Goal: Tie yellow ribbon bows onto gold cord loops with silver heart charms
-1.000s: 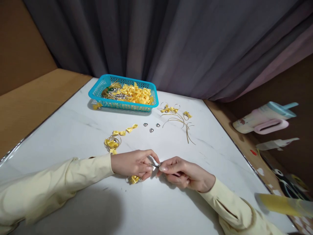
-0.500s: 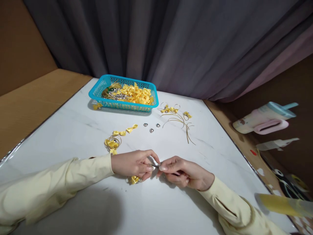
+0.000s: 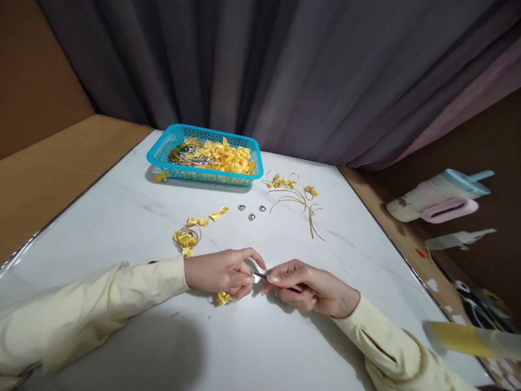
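Note:
Above the near middle of the table, my left hand [image 3: 222, 271] has its fingers curled in a pinch; what they hold, if anything, is too small to make out. My right hand [image 3: 301, 285] is closed around a slim dark metal tool [image 3: 261, 275] that looks like tweezers, its tip reaching between my left thumb and index finger. Just below my left fingers, a yellow bow [image 3: 223, 298] shows partly hidden. Beyond that hand lie yellow ribbon bows [image 3: 197, 221] and a gold cord loop with bows [image 3: 186, 239]. Several silver heart-shaped pieces [image 3: 252, 217] rest farther away.
A blue basket [image 3: 203, 177] at the back holds yellow bows, gold cords and silver pieces. Gold cord lengths [image 3: 312, 222] and bow rings [image 3: 311, 191] lie at the right. Past the table's right edge are a tumbler [image 3: 431, 198], a squeeze bottle [image 3: 459, 239] and scissors [image 3: 480, 315].
My right hand has shifted slightly to the right, and more of the dark tool shows between the hands. My left hand stays nearly where it was.

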A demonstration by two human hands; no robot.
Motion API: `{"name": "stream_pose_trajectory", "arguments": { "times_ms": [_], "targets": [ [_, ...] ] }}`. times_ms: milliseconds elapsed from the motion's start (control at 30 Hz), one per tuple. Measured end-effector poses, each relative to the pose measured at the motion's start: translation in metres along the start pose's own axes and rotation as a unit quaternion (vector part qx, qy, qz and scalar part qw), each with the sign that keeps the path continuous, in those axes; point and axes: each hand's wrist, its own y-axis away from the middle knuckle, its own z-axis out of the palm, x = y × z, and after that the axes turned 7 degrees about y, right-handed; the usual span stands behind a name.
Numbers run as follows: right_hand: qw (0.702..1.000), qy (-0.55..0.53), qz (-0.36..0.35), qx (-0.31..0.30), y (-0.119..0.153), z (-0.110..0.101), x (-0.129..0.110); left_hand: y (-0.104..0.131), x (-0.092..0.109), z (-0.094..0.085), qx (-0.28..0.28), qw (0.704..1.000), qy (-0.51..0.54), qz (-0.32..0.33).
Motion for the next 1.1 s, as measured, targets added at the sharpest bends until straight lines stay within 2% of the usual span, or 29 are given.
{"name": "stream_pose_trajectory", "arguments": {
  "times_ms": [267,433,500,567,600,667,733,800,867,1000,1100],
  "targets": [
    [1.0,-0.009,-0.017,0.01,-0.004,0.003,0.001,0.0,-0.002,0.0,-0.001,1.0,0.016,0.014],
    [1.0,-0.003,-0.019,0.024,0.003,0.001,0.002,0.0,-0.004,-0.001,-0.001,0.998,0.056,0.031],
    [0.998,0.039,-0.013,0.044,0.008,0.0,0.003,0.0,-0.004,-0.002,-0.002,0.997,0.075,0.034],
    [0.988,0.11,-0.021,0.108,0.013,0.0,0.004,0.0,-0.004,-0.003,-0.002,0.995,0.093,0.033],
    [0.975,0.148,-0.037,0.16,0.015,0.001,0.005,0.0,-0.004,-0.004,-0.002,0.994,0.1,0.031],
    [0.931,0.218,-0.086,0.28,0.016,0.005,0.007,0.001,-0.004,-0.004,0.002,0.994,0.108,0.033],
    [0.886,0.269,-0.142,0.351,0.013,0.01,0.009,0.001,-0.003,-0.004,0.009,0.993,0.11,0.031],
    [0.856,0.325,-0.199,0.35,0.008,0.016,0.012,0.002,-0.003,-0.004,0.016,0.993,0.109,0.029],
    [0.822,0.395,-0.254,0.323,0.002,0.02,0.015,0.002,-0.002,-0.004,0.01,0.994,0.108,0.027],
    [0.732,0.525,-0.334,0.277,-0.012,0.018,0.02,0.001,-0.003,-0.004,-0.008,0.992,0.122,0.019],
    [0.654,0.597,-0.377,0.269,-0.019,0.013,0.024,0.001,-0.004,-0.005,-0.007,0.991,0.135,0.018]
  ]
}}
